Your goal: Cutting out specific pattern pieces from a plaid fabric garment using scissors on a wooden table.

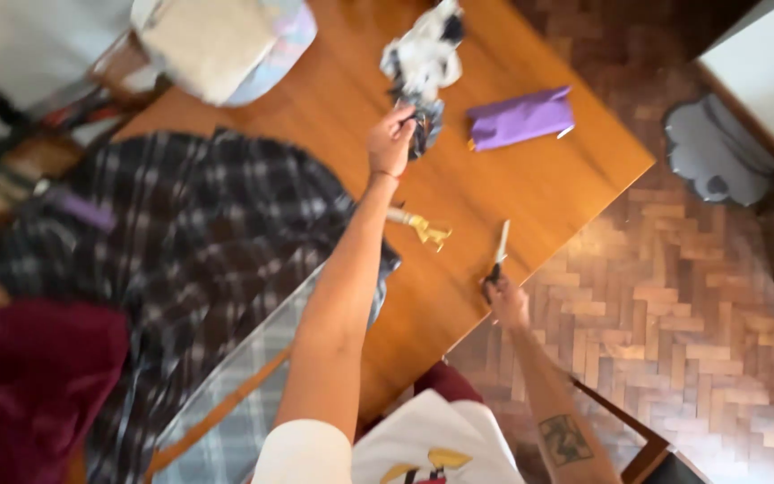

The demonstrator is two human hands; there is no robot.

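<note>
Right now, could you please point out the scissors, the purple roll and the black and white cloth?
scissors (500, 247): head view, on the pale blades above the right hand.
purple roll (521, 118): head view, on the middle of its side.
black and white cloth (423, 54): head view, on its upper white part.

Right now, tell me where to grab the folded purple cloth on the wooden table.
Take the folded purple cloth across its narrow middle, from above. It lies flat and long on the wooden table, apart from other things, so probably nothing blocks a top pinch.
</note>
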